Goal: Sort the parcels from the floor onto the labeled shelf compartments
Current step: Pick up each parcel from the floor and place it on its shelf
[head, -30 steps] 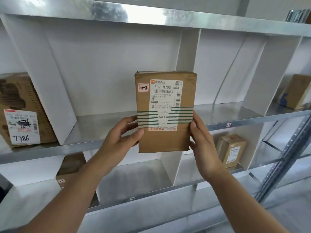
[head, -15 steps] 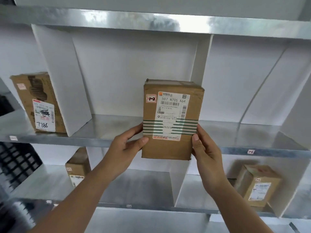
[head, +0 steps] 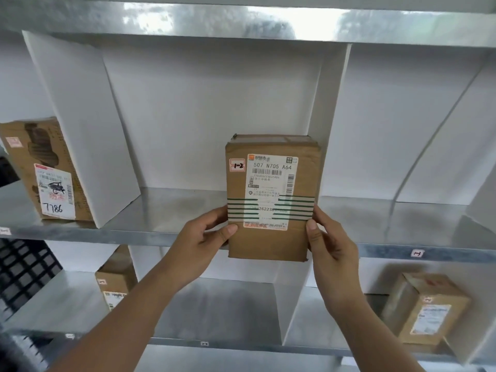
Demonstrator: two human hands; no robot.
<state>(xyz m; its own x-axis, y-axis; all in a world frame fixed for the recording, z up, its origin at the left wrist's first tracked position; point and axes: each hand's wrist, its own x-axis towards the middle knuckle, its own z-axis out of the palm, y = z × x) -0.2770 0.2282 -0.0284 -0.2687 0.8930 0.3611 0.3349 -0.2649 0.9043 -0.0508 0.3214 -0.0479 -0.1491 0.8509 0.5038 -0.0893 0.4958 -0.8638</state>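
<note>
**Parcel 1-2 at shelf edge, not yet placed**

Both hands, left hand [head: 206, 237] and right hand [head: 328, 244], grip the flat brown cardboard parcel with white label marked "1-2" [head: 271, 197] upright at frame centre, before the middle compartment of the grey metal shelf [head: 171, 210]. Three brown boxes already shelved: left [head: 40, 167], lower left [head: 115, 285], lower right [head: 426, 310]. Floor unseen; remaining count unknown.

Low on the left, seen through the shelf [head: 161, 234], there's a black lattice panel [head: 25, 275] full of square openings, its lower part blurred. I can't tell whether it's a crate or a pallet. Higher up on that side is plain white wall [head: 18, 84].
</note>
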